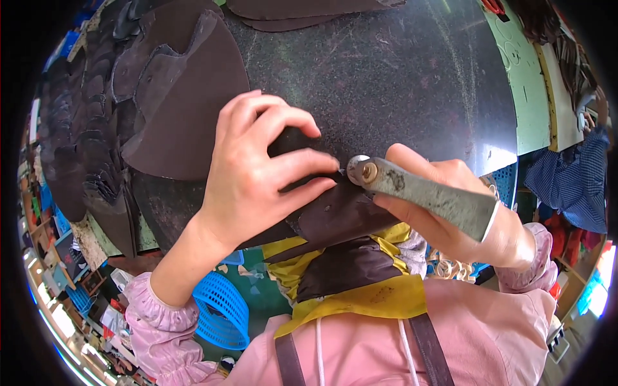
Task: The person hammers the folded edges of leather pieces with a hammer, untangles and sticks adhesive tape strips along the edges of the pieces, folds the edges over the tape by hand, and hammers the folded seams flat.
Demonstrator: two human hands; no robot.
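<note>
Down in the head view, the left hand [257, 174] presses flat, fingers spread, on a dark brown leather piece [335, 215] lying at the near edge of the black stone slab [399, 83]. Just beside it, the right hand [450, 219] is wrapped tight around a grey metal tool [425, 193], its round tip touching the leather by the left fingertips [325, 161]. Stacked dark leather cuts [174, 96] lie on the slab's left side.

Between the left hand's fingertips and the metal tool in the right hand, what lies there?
Head view: only a narrow strip of the dark leather piece separates the left hand from the metal tool, gripped by the right hand.
</note>
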